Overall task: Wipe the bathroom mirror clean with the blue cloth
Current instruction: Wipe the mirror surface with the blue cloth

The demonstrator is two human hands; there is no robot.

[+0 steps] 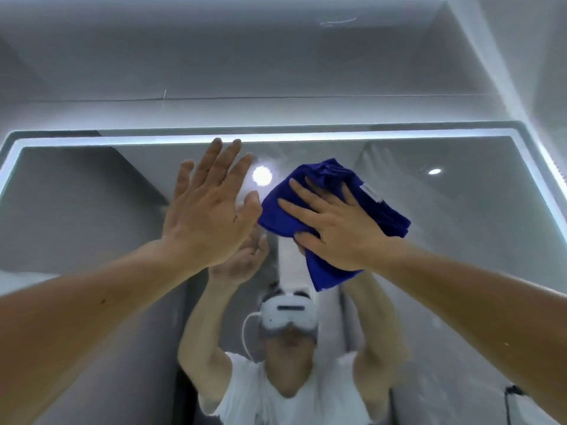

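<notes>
While right fingers [308,193] lie spread flat on blue cloth [331,176], press evenly through your right hand [343,228]. Cloth on mirror [460,225], just below lit top edge [368,137]; sweep along it, overlapping. Your left hand [208,210], fingers straight together, below same edge: avoid smearing.

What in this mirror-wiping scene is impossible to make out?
Head view only:
Glass under the blue cloth: covered by cloth and right hand.
Lower edge of the mirror: cut off by the picture's bottom.
Palm of the left hand: faces away, so contact with the glass is unclear.
Any smears: too faint.
</notes>
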